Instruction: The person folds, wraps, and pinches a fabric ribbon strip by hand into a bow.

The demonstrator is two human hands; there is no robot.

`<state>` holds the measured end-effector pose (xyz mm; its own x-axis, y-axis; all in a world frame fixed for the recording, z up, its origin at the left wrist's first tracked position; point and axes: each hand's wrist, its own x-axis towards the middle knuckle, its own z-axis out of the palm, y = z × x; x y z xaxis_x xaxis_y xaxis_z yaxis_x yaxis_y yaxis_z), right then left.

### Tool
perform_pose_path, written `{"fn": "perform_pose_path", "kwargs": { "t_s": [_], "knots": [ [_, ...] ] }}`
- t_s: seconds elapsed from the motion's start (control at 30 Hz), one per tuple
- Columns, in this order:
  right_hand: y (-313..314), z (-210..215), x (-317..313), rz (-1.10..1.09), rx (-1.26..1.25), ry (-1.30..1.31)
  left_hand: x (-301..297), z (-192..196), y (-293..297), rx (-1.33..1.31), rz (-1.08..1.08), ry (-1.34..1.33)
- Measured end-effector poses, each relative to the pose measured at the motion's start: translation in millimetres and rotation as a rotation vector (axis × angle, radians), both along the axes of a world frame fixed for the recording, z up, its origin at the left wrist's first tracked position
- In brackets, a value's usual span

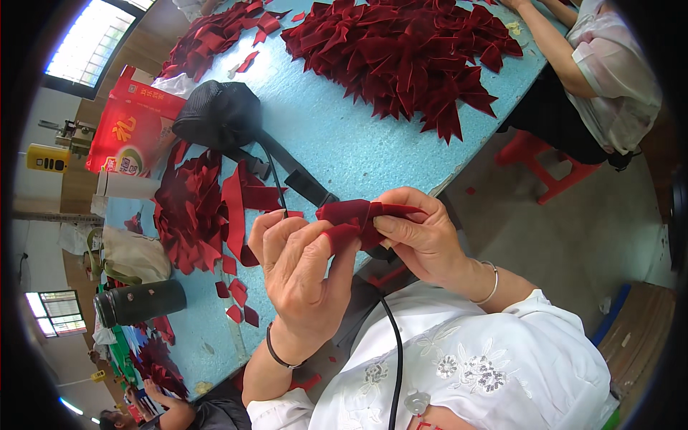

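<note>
Between my two hands I hold a dark red velvet ribbon bow [351, 213], folded and pinched at its middle. My left hand [304, 269] grips its left part between thumb and fingers. The thumb and forefinger of my right hand [421, 236] close on its right end. A pile of loose red ribbon strips [192, 215] lies on the blue table [344, 158] left of my hands. Small cut ribbon scraps [238, 292] are scattered near my left wrist. Farther off rises a large heap of finished-looking red bows [401, 61].
A black bag with a strap [218, 115], a red gift bag [132, 122] and a dark bottle [140, 302] stand on the left side. Across the table's right edge sits a person [609, 79], near a red stool [548, 165]. Another person [172, 412] works at lower left.
</note>
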<state>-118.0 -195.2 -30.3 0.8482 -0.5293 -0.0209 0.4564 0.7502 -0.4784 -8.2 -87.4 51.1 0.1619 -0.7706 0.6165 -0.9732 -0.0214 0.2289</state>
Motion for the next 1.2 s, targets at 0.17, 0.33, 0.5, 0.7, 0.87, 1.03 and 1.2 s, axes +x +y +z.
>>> {"fn": "perform_pose_path", "kwargs": {
  "t_s": [0.17,0.33,0.5,0.7,0.87,1.03,1.2],
  "knots": [
    [0,0,0,-0.013,-0.054,-0.052,2,-5,-3,-0.058,-0.011,0.074],
    [-1,8,-1,-0.049,-0.118,0.044,1,-6,-2,-0.06,0.02,0.132],
    [-3,1,0,-0.02,-0.095,-0.035,2,-6,-2,-0.057,0.033,0.155],
    [-6,-2,-1,0.002,-0.114,-0.079,3,-6,0,-0.024,0.019,0.161],
    [-4,3,-2,-0.015,-0.17,-0.032,3,-4,1,-0.013,0.019,0.177],
    [-10,0,-3,0.075,-0.178,-0.027,4,-5,1,-0.009,0.005,0.192],
    [-15,5,-3,0.111,-0.211,0.024,6,-6,0,-0.028,-0.014,0.207]
  ]
}}
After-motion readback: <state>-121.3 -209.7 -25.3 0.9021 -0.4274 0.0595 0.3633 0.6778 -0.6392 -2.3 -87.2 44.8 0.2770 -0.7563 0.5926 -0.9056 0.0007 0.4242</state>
